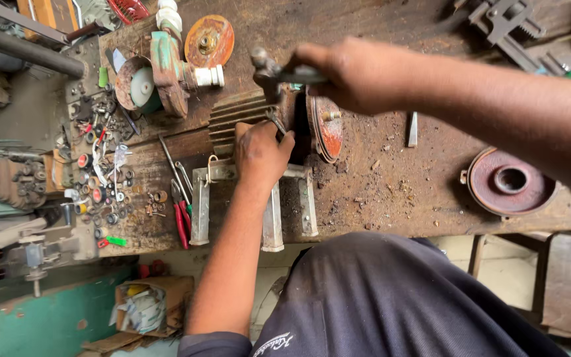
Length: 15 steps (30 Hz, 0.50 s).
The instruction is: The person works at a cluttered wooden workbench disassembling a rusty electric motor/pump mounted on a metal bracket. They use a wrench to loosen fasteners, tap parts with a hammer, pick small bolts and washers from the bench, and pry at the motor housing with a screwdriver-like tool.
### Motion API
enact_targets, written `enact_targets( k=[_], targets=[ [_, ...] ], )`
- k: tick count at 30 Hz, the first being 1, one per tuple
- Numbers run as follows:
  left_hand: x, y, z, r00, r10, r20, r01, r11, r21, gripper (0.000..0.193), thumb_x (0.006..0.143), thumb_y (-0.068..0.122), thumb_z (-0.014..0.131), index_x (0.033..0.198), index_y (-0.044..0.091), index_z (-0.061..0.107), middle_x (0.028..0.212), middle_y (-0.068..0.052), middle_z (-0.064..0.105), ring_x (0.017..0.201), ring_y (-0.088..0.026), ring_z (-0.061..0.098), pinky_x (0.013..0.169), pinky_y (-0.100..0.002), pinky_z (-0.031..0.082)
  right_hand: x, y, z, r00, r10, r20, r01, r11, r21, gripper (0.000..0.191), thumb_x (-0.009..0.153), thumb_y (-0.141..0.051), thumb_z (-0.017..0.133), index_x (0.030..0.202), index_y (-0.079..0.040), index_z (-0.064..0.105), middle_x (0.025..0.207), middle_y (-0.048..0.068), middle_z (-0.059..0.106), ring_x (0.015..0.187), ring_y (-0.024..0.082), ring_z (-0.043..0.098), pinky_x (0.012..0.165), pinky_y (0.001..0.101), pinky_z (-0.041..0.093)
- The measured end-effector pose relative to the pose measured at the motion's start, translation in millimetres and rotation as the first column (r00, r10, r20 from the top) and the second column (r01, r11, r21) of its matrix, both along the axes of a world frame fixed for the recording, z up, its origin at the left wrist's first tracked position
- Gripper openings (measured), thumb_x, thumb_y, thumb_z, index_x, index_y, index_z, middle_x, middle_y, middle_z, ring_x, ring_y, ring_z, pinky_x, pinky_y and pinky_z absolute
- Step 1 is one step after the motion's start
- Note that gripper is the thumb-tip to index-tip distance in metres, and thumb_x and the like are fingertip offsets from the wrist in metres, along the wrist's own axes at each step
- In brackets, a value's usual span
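Note:
My left hand [259, 153] rests on a finned grey motor housing [232, 119] on the wooden workbench [391, 192], pinching a small metal tool at its end. Higher up, my right hand [351, 73] is closed around a dark metal tool [272, 71] whose head points left over the housing. A rusty red end cover [328, 129] sits at the housing's right end, between my hands. The housing lies on a grey metal frame [272, 218] at the bench's front edge.
A green pump body [166, 66] and a rusty orange disc [209, 41] lie at the back left. Red-handled pliers [181, 221] and several small nuts and washers [104, 192] crowd the left side. A red round casting [510, 180] sits at the right. A cardboard box [147, 307] is on the floor.

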State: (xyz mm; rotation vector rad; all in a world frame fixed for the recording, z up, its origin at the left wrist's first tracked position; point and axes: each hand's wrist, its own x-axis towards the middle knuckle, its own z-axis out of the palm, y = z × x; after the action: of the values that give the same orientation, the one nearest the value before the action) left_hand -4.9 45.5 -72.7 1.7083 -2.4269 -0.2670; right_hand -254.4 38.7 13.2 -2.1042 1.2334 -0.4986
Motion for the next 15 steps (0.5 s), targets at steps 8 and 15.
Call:
enact_targets(
  k=[8,15],
  targets=[
    [-6.3,4.5,8.9,0.999,0.036,0.026,-0.037,0.999,0.039,0.025,0.088,0.028,0.075,0.079,0.005,0.071,0.094,-0.009,0.072,0.098,-0.03,0.054,0.084,-0.046,0.048,-18.9,13.0,-2.6,0.931,0.016,0.364,0.058,0.98,-0.192,0.042,0.101,-0.008,0.067,0.14,-0.008,0.051,0.076,0.018,0.065,0.066,0.032,0.066,0.062,0.0441,0.049],
    [-1.9,10.6,10.2,0.999,-0.032,-0.018,0.031,0.998,-0.061,0.017,0.09,0.026,0.076,0.09,0.01,0.074,0.099,-0.009,0.072,0.096,-0.034,0.057,0.086,-0.045,0.048,-34.2,46.0,-39.3,0.842,-0.072,0.534,0.175,0.974,-0.145,0.044,0.105,-0.014,0.067,0.143,-0.004,0.047,0.086,0.014,0.067,0.074,0.023,0.066,0.067,0.0386,0.051]
  ],
)
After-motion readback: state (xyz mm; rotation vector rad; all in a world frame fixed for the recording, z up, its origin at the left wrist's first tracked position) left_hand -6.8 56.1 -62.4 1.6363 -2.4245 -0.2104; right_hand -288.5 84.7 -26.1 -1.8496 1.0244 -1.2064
